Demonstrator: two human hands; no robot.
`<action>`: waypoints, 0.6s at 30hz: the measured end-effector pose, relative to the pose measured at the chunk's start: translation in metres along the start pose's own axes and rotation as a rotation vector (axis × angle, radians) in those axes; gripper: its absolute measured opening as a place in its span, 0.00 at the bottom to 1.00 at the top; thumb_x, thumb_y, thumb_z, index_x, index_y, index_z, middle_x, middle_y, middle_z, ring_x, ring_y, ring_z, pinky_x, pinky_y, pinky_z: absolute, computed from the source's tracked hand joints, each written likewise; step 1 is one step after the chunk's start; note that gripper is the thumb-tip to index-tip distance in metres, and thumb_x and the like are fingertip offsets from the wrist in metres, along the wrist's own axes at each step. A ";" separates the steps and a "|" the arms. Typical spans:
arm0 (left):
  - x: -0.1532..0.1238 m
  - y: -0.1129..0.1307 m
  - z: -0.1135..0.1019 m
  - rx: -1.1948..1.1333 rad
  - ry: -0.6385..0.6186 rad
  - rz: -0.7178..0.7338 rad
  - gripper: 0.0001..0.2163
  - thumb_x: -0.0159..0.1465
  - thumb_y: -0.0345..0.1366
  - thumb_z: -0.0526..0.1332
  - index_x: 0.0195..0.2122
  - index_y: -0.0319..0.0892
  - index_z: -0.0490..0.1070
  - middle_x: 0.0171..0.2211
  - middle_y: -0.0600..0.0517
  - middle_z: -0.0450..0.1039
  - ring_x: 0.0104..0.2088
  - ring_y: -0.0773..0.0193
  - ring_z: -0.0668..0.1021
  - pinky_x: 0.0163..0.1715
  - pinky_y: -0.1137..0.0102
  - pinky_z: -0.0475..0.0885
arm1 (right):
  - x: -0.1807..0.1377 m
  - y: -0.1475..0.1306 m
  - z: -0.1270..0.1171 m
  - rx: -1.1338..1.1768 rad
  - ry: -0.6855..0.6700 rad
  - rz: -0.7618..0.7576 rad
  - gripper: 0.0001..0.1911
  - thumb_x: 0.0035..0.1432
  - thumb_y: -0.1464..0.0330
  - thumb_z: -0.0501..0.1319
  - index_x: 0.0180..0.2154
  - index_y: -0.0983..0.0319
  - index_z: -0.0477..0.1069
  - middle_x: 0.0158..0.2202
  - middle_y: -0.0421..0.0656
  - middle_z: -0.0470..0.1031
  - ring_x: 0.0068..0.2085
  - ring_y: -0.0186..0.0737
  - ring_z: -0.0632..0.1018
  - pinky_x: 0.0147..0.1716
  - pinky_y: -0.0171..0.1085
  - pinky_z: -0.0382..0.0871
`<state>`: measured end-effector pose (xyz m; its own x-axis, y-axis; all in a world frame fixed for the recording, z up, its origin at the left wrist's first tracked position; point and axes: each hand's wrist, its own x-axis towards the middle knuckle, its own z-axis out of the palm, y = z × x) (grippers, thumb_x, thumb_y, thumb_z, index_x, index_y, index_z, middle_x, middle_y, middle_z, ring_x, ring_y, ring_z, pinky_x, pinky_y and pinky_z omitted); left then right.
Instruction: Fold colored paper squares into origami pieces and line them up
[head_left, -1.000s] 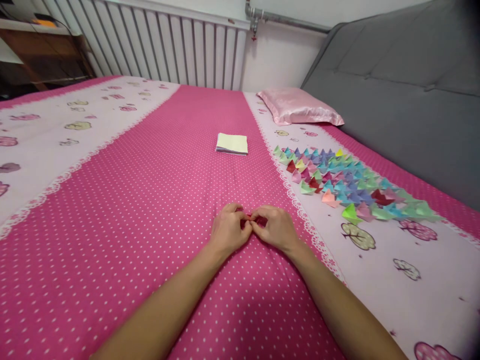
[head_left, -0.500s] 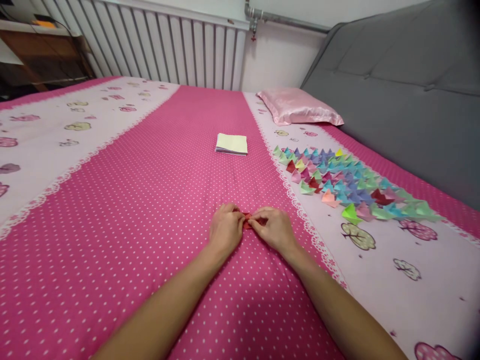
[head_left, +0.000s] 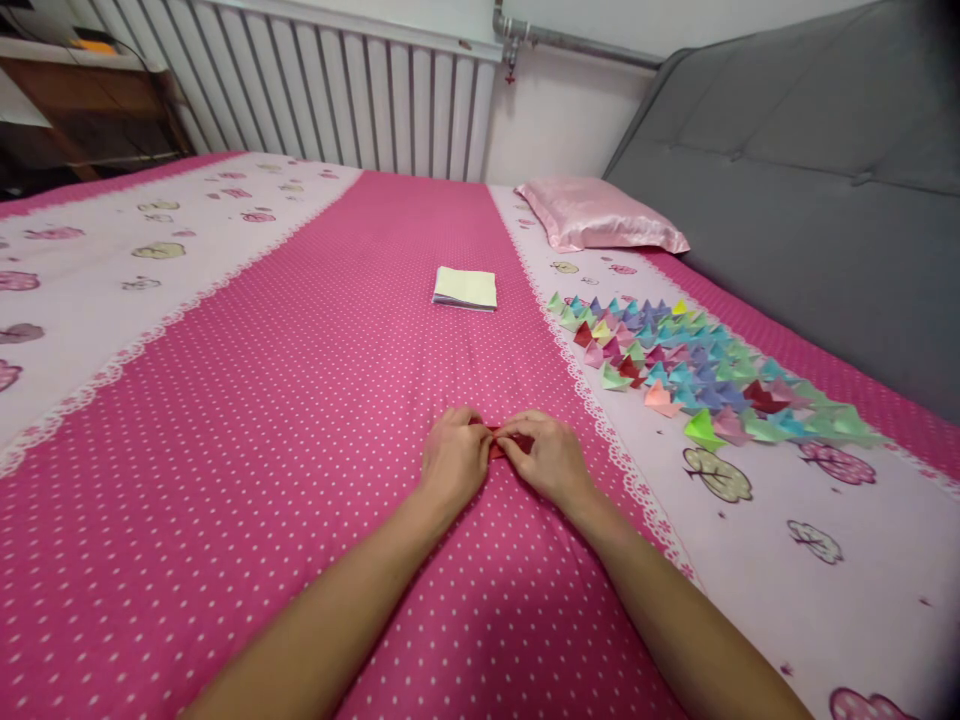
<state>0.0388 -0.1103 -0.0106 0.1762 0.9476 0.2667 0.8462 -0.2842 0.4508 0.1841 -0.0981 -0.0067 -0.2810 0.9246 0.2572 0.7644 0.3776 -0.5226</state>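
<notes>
A small red folded paper piece (head_left: pixel 500 441) lies on the pink dotted bedspread (head_left: pixel 285 400), pinched between both hands. My left hand (head_left: pixel 453 462) has its fingers curled onto the paper's left side. My right hand (head_left: pixel 549 458) pinches the right side, fingers closed on it. Most of the paper is hidden under my fingers. A stack of pale yellow square sheets (head_left: pixel 465 287) lies farther away in the middle of the bed.
Several small folded paper pieces in many colours (head_left: pixel 690 370) lie in rows on the white patterned strip to the right. A pink satin pillow (head_left: pixel 600 213) sits at the far right, by a grey padded headboard (head_left: pixel 810 190). A white radiator (head_left: pixel 337 90) lines the far wall.
My hands have pressed the red paper a little flatter against the bedspread and shifted slightly; a bit more of the red paper shows between my fingers.
</notes>
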 end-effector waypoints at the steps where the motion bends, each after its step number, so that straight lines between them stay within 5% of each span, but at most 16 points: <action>1: -0.001 0.001 -0.001 0.026 0.001 -0.010 0.11 0.60 0.31 0.53 0.31 0.41 0.77 0.33 0.48 0.72 0.36 0.62 0.71 0.37 0.68 0.66 | 0.000 0.000 0.001 -0.001 0.010 -0.001 0.08 0.53 0.70 0.59 0.32 0.59 0.77 0.36 0.41 0.76 0.36 0.37 0.75 0.38 0.35 0.68; 8: -0.001 0.008 -0.006 0.236 -0.016 -0.095 0.09 0.59 0.34 0.56 0.31 0.43 0.78 0.34 0.47 0.72 0.40 0.55 0.71 0.41 0.61 0.64 | -0.001 -0.003 0.005 -0.007 0.039 -0.015 0.08 0.53 0.70 0.58 0.30 0.59 0.77 0.38 0.42 0.74 0.39 0.39 0.73 0.40 0.37 0.67; 18: 0.004 -0.003 0.001 0.030 0.017 -0.030 0.05 0.57 0.35 0.61 0.31 0.45 0.77 0.32 0.50 0.71 0.36 0.61 0.70 0.38 0.66 0.66 | 0.000 -0.002 0.008 0.008 0.083 -0.023 0.07 0.52 0.71 0.58 0.30 0.60 0.75 0.39 0.43 0.74 0.41 0.39 0.73 0.42 0.37 0.67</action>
<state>0.0378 -0.1052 -0.0112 0.1422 0.9528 0.2683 0.8655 -0.2512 0.4334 0.1780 -0.0985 -0.0124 -0.2488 0.9087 0.3353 0.7537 0.3990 -0.5222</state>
